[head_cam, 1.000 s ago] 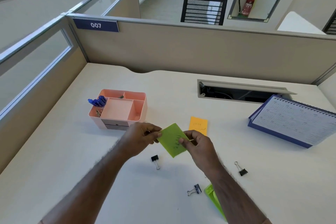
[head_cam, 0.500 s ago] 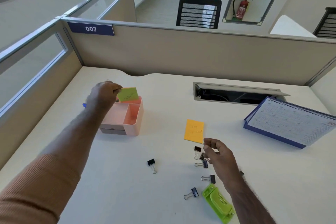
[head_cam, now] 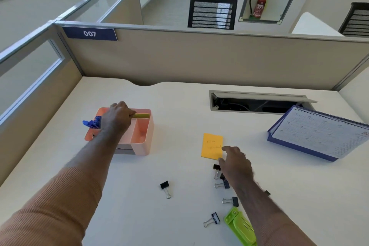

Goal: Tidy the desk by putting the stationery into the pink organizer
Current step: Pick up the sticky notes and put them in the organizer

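Observation:
The pink organizer (head_cam: 142, 136) stands on the desk at the left, with blue pens (head_cam: 92, 123) sticking out of its left compartment. My left hand (head_cam: 117, 118) is over the organizer and pinches a green sticky note (head_cam: 141, 115), which sits edge-on inside a back compartment. My right hand (head_cam: 235, 163) hovers with fingers apart at the lower right corner of an orange sticky note (head_cam: 212, 146) lying flat on the desk. Several black binder clips (head_cam: 165, 187) lie scattered in front, and a green stapler (head_cam: 240, 225) lies beside my right forearm.
A blue desk calendar (head_cam: 319, 133) stands at the right. An open cable tray (head_cam: 257, 103) is set into the desk behind the orange note. Beige partition walls (head_cam: 199, 60) close off the back and left sides.
My left hand carried the green note from the middle of the desk to the organizer and lowered it into a compartment. My right hand let go of it and moved up to the orange note.

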`<state>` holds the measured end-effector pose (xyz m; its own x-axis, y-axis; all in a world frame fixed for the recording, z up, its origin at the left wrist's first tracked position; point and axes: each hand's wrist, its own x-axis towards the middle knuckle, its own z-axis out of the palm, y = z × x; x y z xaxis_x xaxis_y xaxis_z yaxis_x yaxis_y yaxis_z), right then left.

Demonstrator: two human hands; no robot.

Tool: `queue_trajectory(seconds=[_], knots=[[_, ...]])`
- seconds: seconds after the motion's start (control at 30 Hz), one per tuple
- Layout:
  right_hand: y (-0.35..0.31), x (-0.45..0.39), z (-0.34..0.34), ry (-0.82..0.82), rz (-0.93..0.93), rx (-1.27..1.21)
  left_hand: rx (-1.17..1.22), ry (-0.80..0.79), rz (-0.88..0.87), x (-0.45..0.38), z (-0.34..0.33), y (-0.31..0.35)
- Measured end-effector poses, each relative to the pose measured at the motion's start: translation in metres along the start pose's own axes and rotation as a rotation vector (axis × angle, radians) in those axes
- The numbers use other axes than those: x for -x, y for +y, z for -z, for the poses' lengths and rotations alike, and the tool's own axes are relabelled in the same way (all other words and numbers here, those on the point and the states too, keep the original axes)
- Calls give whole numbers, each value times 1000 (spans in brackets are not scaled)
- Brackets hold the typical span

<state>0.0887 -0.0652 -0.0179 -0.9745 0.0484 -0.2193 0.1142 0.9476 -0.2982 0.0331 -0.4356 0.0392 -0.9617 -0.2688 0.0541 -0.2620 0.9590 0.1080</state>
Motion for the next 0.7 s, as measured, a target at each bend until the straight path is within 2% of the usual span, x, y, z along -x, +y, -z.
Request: queue_trajectory(seconds=[0.1, 0.33, 0.5, 0.7], knots=[[-12, -16, -10, -72, -46, 44, 2, -20, 7, -3, -3, 2], [-40, -34, -24, -21, -198, 126, 152, 29, 19, -1, -1, 3], [-43, -48, -25, -91, -348, 30, 217, 107, 13, 7, 6, 5], [-39, -48, -32, -29, -334, -207, 304, 166, -54, 23, 13, 13]])
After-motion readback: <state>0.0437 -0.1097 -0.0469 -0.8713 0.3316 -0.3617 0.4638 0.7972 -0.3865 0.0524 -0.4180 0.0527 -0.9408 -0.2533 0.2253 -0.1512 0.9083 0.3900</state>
